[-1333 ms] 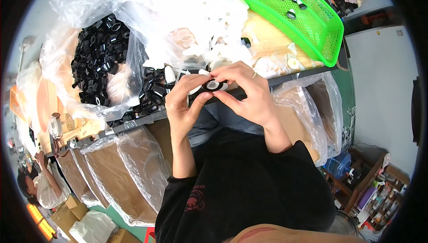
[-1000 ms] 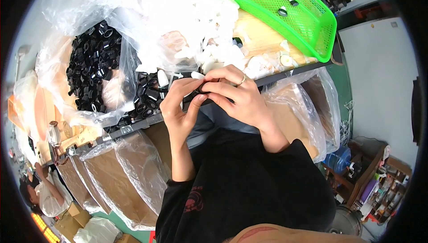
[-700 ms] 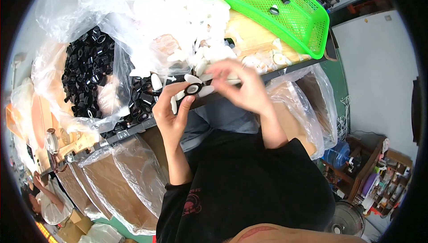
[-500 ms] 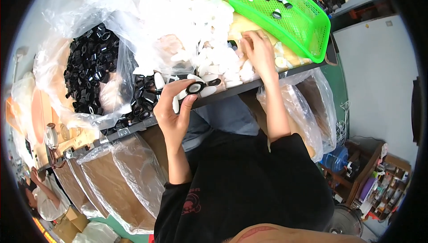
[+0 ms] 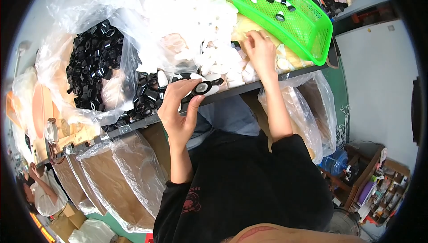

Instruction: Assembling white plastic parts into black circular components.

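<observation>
Setting: crowded tabletop (image 5: 249, 88) seen from above, heaped with clear plastic bags; more bagged brown cartons hang below its front edge.
Left hand: the left hand (image 5: 178, 109) is raised just in front of the tabletop edge, palm toward the person, fingers curled closed around a small white-and-black part (image 5: 203, 87) with a black ring facing up.
Right hand: the right hand (image 5: 261, 53) reaches forward and to the right, well apart from the left, fingers spread and bent down into a pile of white parts (image 5: 223, 60); whether it has gripped one cannot be told.
Key relation: the held part's long axis runs roughly left to right, pointing toward the white pile; the right hand is the nearer one to that pile.
Nearby: a bag of black rings (image 5: 93, 69) lies to the left; a green basket (image 5: 307, 33) holding a few finished pieces sits just beyond the right hand.
</observation>
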The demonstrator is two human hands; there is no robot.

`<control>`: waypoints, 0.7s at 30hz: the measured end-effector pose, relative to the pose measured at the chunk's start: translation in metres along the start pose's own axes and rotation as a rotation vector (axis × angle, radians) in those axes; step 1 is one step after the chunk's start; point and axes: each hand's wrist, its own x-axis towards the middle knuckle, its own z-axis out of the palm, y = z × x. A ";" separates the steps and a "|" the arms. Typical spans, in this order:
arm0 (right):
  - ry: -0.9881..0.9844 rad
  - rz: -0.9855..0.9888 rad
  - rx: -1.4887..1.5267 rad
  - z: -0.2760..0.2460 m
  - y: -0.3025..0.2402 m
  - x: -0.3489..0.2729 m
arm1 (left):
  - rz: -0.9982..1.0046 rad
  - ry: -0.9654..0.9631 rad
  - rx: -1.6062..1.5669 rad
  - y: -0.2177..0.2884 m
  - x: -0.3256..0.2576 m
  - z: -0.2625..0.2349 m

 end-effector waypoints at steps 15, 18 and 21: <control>0.170 -0.337 1.220 -0.091 -0.097 -0.040 | 0.044 -0.021 0.017 0.005 0.001 0.001; 0.163 -0.440 1.146 -0.085 -0.103 -0.042 | 0.056 -0.015 0.001 0.012 0.003 0.004; 0.130 -0.402 1.170 -0.082 -0.109 -0.045 | 0.097 -0.016 0.001 0.012 0.002 0.004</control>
